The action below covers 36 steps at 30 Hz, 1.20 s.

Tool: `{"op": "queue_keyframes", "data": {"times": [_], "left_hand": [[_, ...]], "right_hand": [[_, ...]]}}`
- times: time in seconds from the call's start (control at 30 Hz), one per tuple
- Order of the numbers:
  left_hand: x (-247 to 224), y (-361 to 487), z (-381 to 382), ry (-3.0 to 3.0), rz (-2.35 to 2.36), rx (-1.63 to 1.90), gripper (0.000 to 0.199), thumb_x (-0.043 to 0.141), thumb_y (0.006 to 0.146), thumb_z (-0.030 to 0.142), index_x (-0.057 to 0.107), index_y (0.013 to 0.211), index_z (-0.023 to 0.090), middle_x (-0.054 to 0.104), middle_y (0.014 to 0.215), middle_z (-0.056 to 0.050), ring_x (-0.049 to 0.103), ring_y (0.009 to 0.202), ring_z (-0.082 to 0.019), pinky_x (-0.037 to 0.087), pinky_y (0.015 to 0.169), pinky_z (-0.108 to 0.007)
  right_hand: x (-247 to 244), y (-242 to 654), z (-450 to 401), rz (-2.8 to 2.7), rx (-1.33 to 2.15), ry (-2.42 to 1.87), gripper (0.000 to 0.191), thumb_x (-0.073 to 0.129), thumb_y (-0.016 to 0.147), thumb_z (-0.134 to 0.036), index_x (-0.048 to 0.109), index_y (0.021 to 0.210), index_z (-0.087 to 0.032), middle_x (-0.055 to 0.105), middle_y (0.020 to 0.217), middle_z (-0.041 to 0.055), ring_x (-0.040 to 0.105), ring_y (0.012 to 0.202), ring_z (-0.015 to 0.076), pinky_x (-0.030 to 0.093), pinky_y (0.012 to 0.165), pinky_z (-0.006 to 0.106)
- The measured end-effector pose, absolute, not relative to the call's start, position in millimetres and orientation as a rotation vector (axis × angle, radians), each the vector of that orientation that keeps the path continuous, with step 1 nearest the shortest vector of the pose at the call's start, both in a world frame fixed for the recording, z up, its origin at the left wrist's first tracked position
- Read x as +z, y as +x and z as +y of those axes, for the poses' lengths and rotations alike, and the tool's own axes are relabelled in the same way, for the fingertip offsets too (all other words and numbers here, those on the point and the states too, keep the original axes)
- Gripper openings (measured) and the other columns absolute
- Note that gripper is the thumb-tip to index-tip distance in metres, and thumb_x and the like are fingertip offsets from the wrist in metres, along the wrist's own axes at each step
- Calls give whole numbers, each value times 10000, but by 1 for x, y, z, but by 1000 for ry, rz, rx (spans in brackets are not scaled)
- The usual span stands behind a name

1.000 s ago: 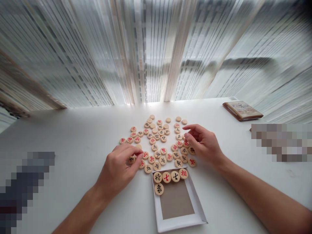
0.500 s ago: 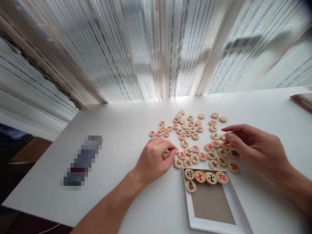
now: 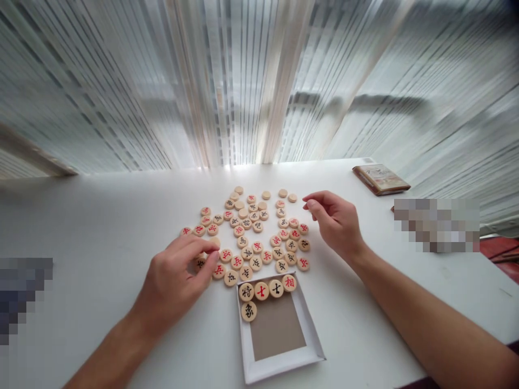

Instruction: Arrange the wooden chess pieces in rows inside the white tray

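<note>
Round wooden xiangqi pieces (image 3: 246,223) with red or black characters lie loosely spread on the white table; several are blank side up. My left hand (image 3: 178,275) is at the left edge of the spread, thumb and index fingertips curved and slightly apart. A blank piece (image 3: 214,243) lies against its index fingertip, and a black-marked piece (image 3: 198,263) is partly hidden under it. My right hand (image 3: 333,219) hovers at the right side, fingers loosely bent with nothing visible in them. In front, a shallow white box (image 3: 248,351) holds a row of pieces (image 3: 261,291) and one more piece (image 3: 248,311) below.
At the back right lies a flat brown box (image 3: 381,178) with a picture on its lid. Blurred-out items (image 3: 436,224) (image 3: 24,294) sit at the right and left. A sheer striped curtain (image 3: 243,81) hangs along the table's far edge.
The view has turned right, bringing the brown box fully in. My left fingertips have shifted slightly left from a red-marked piece and parted a little. My right hand has drawn off the right-hand pieces.
</note>
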<state>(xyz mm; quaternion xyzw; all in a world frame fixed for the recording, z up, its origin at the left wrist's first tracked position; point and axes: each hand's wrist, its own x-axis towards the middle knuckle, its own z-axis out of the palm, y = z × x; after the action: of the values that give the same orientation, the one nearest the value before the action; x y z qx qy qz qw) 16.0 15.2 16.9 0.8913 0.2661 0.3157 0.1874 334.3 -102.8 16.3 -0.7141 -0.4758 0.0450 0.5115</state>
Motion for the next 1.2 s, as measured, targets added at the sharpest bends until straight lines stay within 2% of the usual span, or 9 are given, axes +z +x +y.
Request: {"op": "queue_keyframes", "data": {"times": [0.1, 0.17, 0.3, 0.43, 0.67, 0.8, 0.93, 1.1, 1.2], "left_hand": [[21, 18, 10, 2452, 785, 825, 95, 673, 990, 223, 764, 962, 220, 789, 942, -42, 734, 870, -218, 584, 849, -367], [24, 20, 5, 2398, 775, 826, 124, 657, 975, 165, 757, 914, 205, 773, 878, -44, 725, 831, -213, 583, 861, -378], [22, 22, 1, 2402, 790, 838, 116, 677, 939, 132, 751, 881, 199, 767, 850, -41, 715, 814, -202, 588, 825, -349], [19, 21, 0, 2411, 798, 836, 110, 695, 928, 133, 746, 857, 200, 767, 833, -48, 708, 805, -207, 586, 804, -347], [19, 22, -1, 2409, 798, 812, 111, 699, 935, 146, 742, 853, 207, 768, 834, -45, 708, 818, -212, 580, 836, -365], [20, 22, -1, 2392, 777, 812, 128, 679, 942, 138, 737, 849, 205, 758, 842, -45, 698, 807, -210, 573, 824, -365], [22, 21, 2, 2404, 788, 782, 121, 656, 983, 180, 742, 904, 211, 754, 882, -44, 700, 836, -212, 567, 804, -352], [17, 19, 10, 2436, 773, 824, 127, 649, 1006, 268, 751, 939, 234, 758, 907, -28, 709, 796, -192, 563, 683, -295], [17, 16, 14, 2486, 804, 888, 128, 658, 1000, 289, 763, 942, 244, 786, 927, -20, 744, 838, -203, 582, 744, -308]], "right_hand": [[14, 335, -106, -1137, 131, -1751, 192, 641, 976, -359, 770, 961, -218, 769, 818, 55, 619, 619, 187, 496, 583, 330], [10, 334, -109, -1142, 117, -1800, 161, 678, 965, -370, 781, 955, -247, 773, 806, 60, 669, 652, 218, 504, 593, 342], [-5, 336, -112, -1199, 86, -1875, 136, 668, 992, -426, 779, 1000, -348, 802, 842, 67, 754, 691, 275, 529, 608, 386], [-12, 338, -113, -1273, 51, -1887, 137, 665, 982, -450, 772, 974, -364, 785, 767, 63, 732, 619, 285, 529, 554, 400], [-7, 339, -111, -1494, 0, -1847, 301, 589, 986, -622, 766, 996, -379, 796, 932, 82, 585, 578, 253, 431, 523, 418], [-3, 335, -109, -1466, -24, -1836, 226, 652, 965, -508, 781, 936, -325, 773, 864, 76, 569, 595, 237, 455, 560, 404], [3, 332, -105, -1334, 89, -1831, 208, 656, 950, -400, 794, 962, -244, 780, 832, 67, 642, 665, 234, 499, 602, 373], [4, 334, -100, -1252, 126, -1816, 229, 633, 970, -374, 794, 998, -214, 813, 935, 70, 664, 701, 209, 548, 639, 348], [4, 334, -100, -1247, 115, -1809, 227, 622, 979, -365, 793, 993, -216, 822, 942, 68, 683, 722, 211, 556, 656, 348]]}}
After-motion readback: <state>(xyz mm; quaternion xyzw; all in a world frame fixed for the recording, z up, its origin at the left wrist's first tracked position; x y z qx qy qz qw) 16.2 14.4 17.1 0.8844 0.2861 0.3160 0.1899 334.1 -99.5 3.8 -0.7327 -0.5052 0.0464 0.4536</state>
